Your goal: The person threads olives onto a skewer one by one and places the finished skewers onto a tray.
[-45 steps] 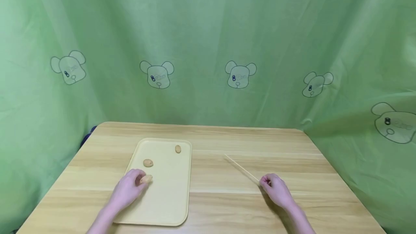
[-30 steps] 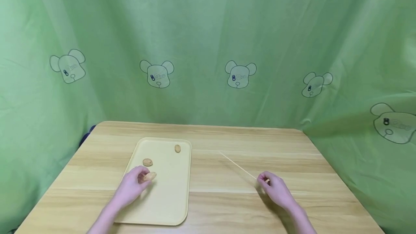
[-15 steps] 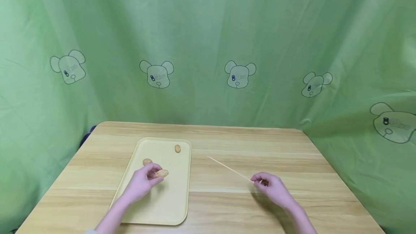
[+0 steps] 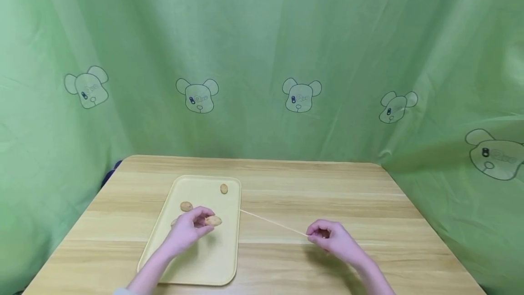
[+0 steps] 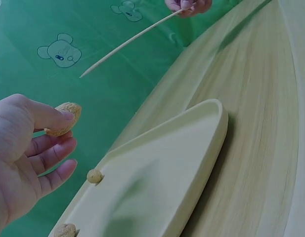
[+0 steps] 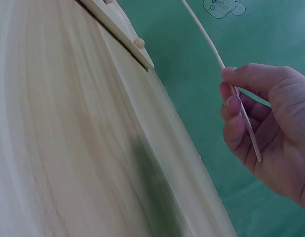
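Left hand (image 4: 187, 230): thumb and forefinger pinch the held nut, the other fingers loosely bent below; over the last second and a half the hand has shifted toward 3 o'clock.
Held nut (image 4: 213, 221): raised above the tray (image 4: 223, 258), its free end turned toward 3 o'clock, with a shadow on the tray beneath.
Right hand (image 6: 276, 106): thumb and fingertips pinch the stick well back, its blunt end reaching into the palm; this hand has come toward 9 o'clock.
Stick (image 4: 273, 223): has swung from about 10 o'clock to half past 9, so its point now shows at the tray's half-past-2 rim in the head view; the left wrist view shows it in the air, clear of the table (image 4: 286, 267).
Gap between point and nut: narrower than before, though the two are apart; the point sits near half past 2 from the nut. My judgement is that the two held things are closer to lining up, with no contact made.
Loose nuts: the far nut (image 4: 224, 189) between 12 and 1 o'clock from the held one and the middle nut (image 4: 186, 206) near 10 lie as before; the near nut (image 4: 173, 223), at 9 and partly hidden by the left hand, only now shows.
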Available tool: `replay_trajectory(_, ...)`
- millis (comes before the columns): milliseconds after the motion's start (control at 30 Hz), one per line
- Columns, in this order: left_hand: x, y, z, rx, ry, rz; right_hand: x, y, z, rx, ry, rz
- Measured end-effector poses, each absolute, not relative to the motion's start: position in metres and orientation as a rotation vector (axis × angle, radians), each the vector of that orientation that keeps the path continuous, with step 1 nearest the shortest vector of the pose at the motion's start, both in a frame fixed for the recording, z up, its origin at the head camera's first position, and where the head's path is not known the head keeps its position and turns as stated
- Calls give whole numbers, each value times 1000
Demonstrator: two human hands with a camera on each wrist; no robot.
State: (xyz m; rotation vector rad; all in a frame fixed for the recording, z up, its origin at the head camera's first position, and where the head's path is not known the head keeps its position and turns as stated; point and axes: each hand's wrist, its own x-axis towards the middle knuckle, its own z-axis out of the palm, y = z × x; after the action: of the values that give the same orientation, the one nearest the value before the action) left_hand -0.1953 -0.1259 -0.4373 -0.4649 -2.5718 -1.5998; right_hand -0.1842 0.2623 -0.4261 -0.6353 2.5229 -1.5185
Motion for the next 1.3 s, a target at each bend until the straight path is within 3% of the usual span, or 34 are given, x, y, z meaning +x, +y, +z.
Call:
replay_trajectory(467,-192,-117,-436,-561,-2533,-1723,-178,246,-430,-890,2554,-1541)
replay_trajectory(1300,-187,-108,-429,-594,-2415,-1997,-180,246,-433,-965,2601,-1515)
